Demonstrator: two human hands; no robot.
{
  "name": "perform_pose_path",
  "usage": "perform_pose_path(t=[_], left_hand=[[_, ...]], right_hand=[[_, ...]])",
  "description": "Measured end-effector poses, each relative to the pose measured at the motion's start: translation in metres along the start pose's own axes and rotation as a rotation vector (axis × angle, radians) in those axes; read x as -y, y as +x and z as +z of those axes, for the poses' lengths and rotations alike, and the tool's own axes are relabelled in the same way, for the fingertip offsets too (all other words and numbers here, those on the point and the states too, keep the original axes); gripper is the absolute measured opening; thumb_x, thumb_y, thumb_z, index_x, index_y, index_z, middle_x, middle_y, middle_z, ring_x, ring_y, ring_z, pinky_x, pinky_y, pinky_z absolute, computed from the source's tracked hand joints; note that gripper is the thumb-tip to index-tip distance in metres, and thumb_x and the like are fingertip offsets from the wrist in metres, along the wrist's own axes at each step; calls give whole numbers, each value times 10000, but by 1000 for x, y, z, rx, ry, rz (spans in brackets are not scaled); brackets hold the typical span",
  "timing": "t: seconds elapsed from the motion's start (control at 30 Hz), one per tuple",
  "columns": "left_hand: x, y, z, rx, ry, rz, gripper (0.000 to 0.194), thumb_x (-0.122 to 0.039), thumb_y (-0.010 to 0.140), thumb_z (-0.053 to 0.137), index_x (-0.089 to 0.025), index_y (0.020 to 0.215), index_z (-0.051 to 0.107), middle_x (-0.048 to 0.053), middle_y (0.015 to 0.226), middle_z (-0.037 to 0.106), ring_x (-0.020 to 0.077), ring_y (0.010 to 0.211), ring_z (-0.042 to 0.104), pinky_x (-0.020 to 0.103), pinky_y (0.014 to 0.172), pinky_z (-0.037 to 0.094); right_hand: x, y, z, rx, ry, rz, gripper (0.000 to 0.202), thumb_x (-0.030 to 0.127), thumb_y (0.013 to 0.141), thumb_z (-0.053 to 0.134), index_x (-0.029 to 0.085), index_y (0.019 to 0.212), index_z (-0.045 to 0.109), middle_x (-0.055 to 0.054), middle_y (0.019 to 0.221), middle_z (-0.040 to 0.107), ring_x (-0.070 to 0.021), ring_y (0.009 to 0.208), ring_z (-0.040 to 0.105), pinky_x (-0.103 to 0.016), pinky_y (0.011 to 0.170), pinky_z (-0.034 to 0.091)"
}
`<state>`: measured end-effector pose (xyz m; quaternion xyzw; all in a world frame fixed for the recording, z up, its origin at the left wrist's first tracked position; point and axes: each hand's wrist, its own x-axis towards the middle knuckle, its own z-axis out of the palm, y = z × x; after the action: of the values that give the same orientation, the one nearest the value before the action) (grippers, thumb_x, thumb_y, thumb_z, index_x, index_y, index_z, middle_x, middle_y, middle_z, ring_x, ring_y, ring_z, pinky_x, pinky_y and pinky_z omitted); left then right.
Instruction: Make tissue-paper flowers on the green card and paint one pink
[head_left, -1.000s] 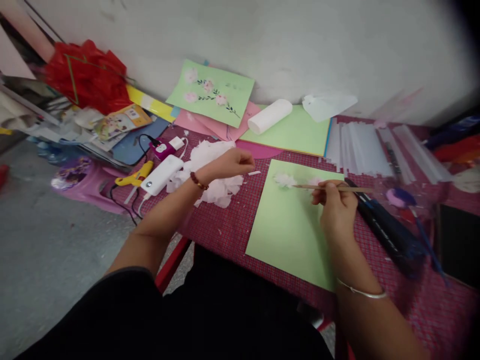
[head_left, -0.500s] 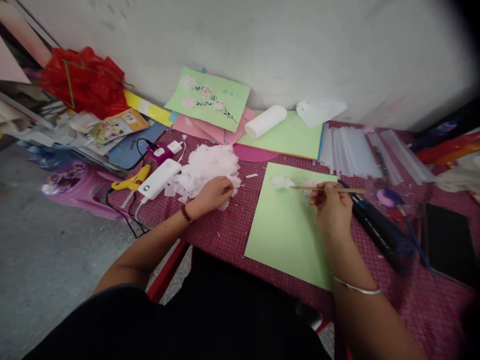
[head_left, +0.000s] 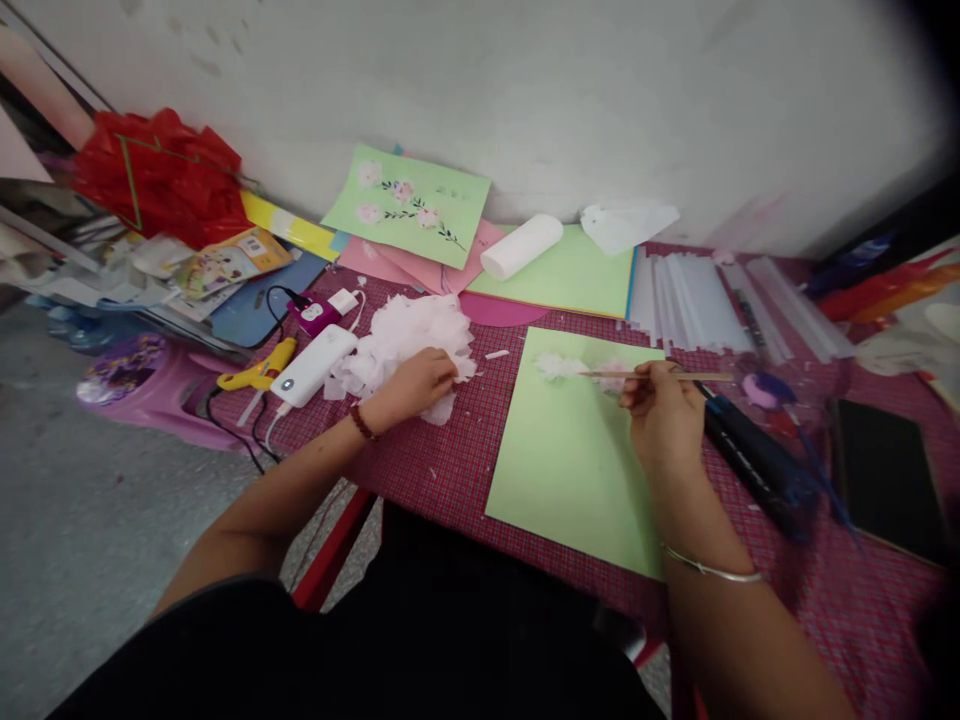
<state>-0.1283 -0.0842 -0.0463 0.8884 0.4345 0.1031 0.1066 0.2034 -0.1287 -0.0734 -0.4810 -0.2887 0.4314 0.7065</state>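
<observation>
My right hand [head_left: 664,410] pinches a thin wooden stick [head_left: 701,377] above a green sheet [head_left: 562,450]. The stick's far end is beside a white tissue flower [head_left: 555,367] at the sheet's top; a pinkish flower [head_left: 615,377] lies partly behind the stick and fingers. My left hand [head_left: 421,385] rests at the right edge of a heap of pale pink tissue pieces [head_left: 409,330], fingers curled together; what they hold, if anything, is too small to make out.
Behind are a finished flower picture [head_left: 412,205], a white roll [head_left: 523,247] and clear strips [head_left: 690,300]. Left of the heap lie a white power bank [head_left: 315,366] and a yellow glue gun [head_left: 259,372]. A black case [head_left: 757,465] and dark tablet [head_left: 889,475] lie on the right.
The view has shifted slightly, moving the table items a little left in the picture. Both hands keep nearly the same places, the right still with the stick.
</observation>
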Motion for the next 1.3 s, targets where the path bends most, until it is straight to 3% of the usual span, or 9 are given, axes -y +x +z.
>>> perform_pose_path(t=[0.1, 0.2, 0.37, 0.53, 0.7, 0.83, 0.93, 1.1, 1.3], left_hand=[[-1, 2, -6, -116, -227, -137, 156, -220, 860, 531, -163, 749, 624, 27, 794, 635, 146, 765, 572, 273, 709, 444], [-4, 5, -17, -164, -371, -179, 238, -270, 876, 501, -159, 682, 581, 16, 752, 612, 126, 709, 548, 258, 663, 415], [-10, 13, -30, -179, -392, -186, 299, -272, 874, 465, -163, 597, 499, 9, 716, 571, 117, 692, 517, 259, 659, 393], [-15, 20, -32, -158, -506, -237, 200, -277, 816, 556, -154, 667, 607, 14, 720, 625, 119, 695, 542, 254, 653, 400], [-21, 37, -27, -152, -588, -297, 166, -325, 790, 627, -164, 747, 632, 4, 676, 615, 112, 577, 482, 239, 530, 346], [-37, 57, -16, -292, -148, -193, 102, -183, 828, 558, -170, 728, 575, 56, 750, 627, 178, 721, 540, 305, 659, 409], [-49, 67, -3, -265, 30, -71, 114, -140, 857, 511, -171, 773, 583, 84, 827, 645, 220, 826, 562, 342, 739, 421], [-53, 71, 14, -195, -134, -40, 171, -206, 879, 531, -175, 720, 585, 48, 785, 651, 188, 794, 574, 317, 738, 428], [-45, 69, 17, -252, -304, -99, 285, -245, 857, 529, -177, 582, 494, 2, 636, 548, 137, 652, 500, 281, 630, 374]], right_hand=[[0, 1, 0, -8, 7, -1, 205, 354, 737, 701, 184, 711, 590, 3, 574, 560, -93, 470, 502, -215, 406, 382], [0, 2, -2, -1, 14, -2, 233, 377, 735, 706, 186, 723, 575, 5, 585, 554, -95, 477, 499, -223, 410, 379], [-1, 9, -10, 23, -19, -47, 238, 418, 779, 671, 218, 733, 551, 21, 595, 523, -113, 489, 493, -250, 417, 378], [0, 18, -20, 51, -94, -121, 242, 468, 821, 616, 265, 726, 527, 23, 572, 494, -154, 468, 489, -295, 405, 363], [13, 14, -18, 7, -103, -121, 249, 463, 776, 662, 250, 703, 555, 27, 558, 502, -131, 460, 472, -263, 404, 358], [18, 4, -11, 43, -176, -148, 250, 434, 808, 641, 220, 701, 569, 39, 532, 517, -97, 431, 441, -232, 417, 348], [14, -2, -7, 112, -293, -180, 255, 422, 840, 614, 205, 713, 570, 39, 551, 534, -94, 448, 462, -226, 431, 364], [6, -9, 1, 200, -416, -185, 239, 405, 869, 582, 196, 754, 583, 28, 611, 559, -95, 482, 495, -224, 450, 391], [3, -10, 3, 274, -400, -191, 190, 370, 890, 560, 204, 811, 611, 23, 691, 573, -91, 521, 508, -229, 490, 409]])
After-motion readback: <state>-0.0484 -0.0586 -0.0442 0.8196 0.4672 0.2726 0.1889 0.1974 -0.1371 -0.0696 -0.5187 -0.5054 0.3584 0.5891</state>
